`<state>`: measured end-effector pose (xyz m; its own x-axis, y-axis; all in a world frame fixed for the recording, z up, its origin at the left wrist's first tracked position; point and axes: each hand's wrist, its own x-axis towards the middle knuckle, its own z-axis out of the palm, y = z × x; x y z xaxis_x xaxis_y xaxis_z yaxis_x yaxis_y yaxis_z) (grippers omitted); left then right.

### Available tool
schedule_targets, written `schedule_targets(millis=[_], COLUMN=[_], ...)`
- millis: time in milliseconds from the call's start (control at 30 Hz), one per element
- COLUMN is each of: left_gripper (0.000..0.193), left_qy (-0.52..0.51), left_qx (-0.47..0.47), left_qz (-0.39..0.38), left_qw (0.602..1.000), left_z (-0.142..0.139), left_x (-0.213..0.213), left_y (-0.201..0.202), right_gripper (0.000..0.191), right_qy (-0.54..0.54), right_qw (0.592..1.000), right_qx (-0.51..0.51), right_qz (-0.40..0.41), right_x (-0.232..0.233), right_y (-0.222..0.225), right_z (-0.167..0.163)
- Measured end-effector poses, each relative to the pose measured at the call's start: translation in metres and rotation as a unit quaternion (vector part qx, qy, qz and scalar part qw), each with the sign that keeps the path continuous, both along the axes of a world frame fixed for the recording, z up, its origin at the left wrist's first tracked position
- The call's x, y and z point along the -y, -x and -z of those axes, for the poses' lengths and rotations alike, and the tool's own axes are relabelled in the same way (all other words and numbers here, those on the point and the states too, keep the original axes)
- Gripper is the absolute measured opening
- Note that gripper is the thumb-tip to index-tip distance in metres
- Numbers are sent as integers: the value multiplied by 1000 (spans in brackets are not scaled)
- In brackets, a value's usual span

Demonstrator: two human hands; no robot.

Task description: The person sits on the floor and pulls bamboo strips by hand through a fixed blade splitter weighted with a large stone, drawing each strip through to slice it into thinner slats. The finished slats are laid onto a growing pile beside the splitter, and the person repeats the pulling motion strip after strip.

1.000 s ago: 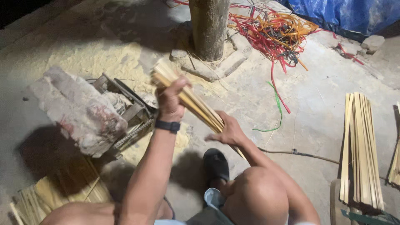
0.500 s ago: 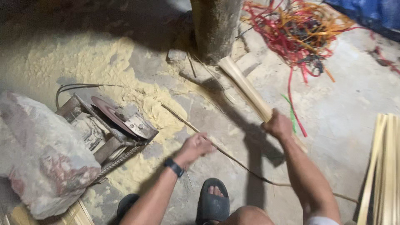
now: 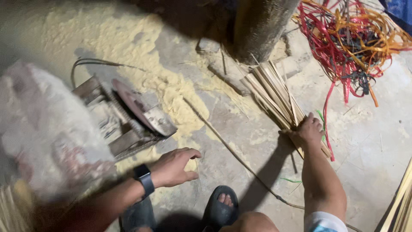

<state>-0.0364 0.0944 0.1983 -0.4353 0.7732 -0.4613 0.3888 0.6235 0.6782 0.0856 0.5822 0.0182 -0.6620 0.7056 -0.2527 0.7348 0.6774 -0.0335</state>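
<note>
1. Head view, setting: bare concrete floor (image 3: 365, 141), dim light, pale sawdust (image 3: 128, 38) spread in a wide drift across it. A thick post (image 3: 262, 25) stands at top centre; a tangle of red and orange plastic strapping (image 3: 356, 38) lies to its right.
2. Head view, change: a second ago both my hands held the bundle of bamboo slats (image 3: 274, 92) up in the air. It now lies on the floor, its far end fanned against the foot of the post.
3. Right hand (image 3: 309, 129): grip closed over the near end of the slats, pressing them to the floor.
4. Left hand (image 3: 174, 165): it has let go of the bundle; the grip is open and empty, fingers spread low over the sawdust, just in front of the small circular saw (image 3: 133, 111). My reading: the bundle is set down, and the left hand is free.
5. Head view, near items: a thin cord (image 3: 240, 159) runs across the floor between my hands. My dark sandal (image 3: 221, 208) shows at the bottom edge.
6. Hard to make out: the big pale lump at the left (image 3: 47, 124) is motion-blurred; I cannot tell what it is. More slats at the right edge (image 3: 401, 202) are cut off. I cannot tell whether the saw blade is turning.
</note>
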Motion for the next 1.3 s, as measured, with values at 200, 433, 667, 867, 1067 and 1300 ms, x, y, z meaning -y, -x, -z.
schedule_targets(millis=[200, 433, 667, 867, 1067, 1300], left_gripper=[47, 38, 154, 167, 169, 159], left_qy=[-65, 2, 36, 161, 271, 314], left_qx=[-93, -166, -179, -435, -136, -205], left_qz=[41, -433, -721, -612, -601, -361], left_qw=[993, 886, 668, 641, 739, 854], left_z=[-114, -135, 88, 164, 127, 98], left_x=[120, 420, 589, 618, 641, 623], left_y=[-22, -103, -270, -281, -203, -153], right_gripper=[86, 26, 38, 32, 28, 29], right_qy=[-75, 108, 420, 249, 197, 194], right_qw=[986, 884, 801, 863, 899, 920], right_qx=[-131, -302, 39, 17, 31, 111], right_qz=[-76, -341, -424, -440, -390, -321], right_x=[66, 255, 392, 381, 376, 378], right_y=[-25, -40, -84, -105, -131, -126], right_z=[-8, -17, -17, -22, -7, -6])
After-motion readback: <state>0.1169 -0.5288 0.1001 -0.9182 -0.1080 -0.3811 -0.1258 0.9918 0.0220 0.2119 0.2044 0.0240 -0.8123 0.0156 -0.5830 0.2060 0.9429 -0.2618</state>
